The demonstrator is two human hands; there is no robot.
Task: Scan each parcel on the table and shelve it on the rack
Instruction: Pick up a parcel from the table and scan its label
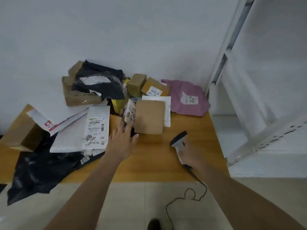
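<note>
Small clear plastic-wrapped parcel with "3026" sticker (pixel 130 113) lies on orange-brown wooden table (pixel 149 156), among pile of parcels, just left of flat brown cardboard envelope (pixel 149 117). Left hand (pixel 122 141) stretched over table, fingers straight and spread, fingertips at near end of this parcel; contact cannot tell. Right hand (pixel 189 155) grips handle of grey-white corded barcode scanner (pixel 178 141), fingers wrapped around it. White padded mailer with "3010" label (pixel 98 128) beside left hand. Pink plastic mailer bag (pixel 187 98) at far right corner. White metal rack (pixel 249 80) stands right of table.

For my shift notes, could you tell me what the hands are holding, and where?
Right hand grips the scanner by its handle; left hand is open, holding nothing.
</note>
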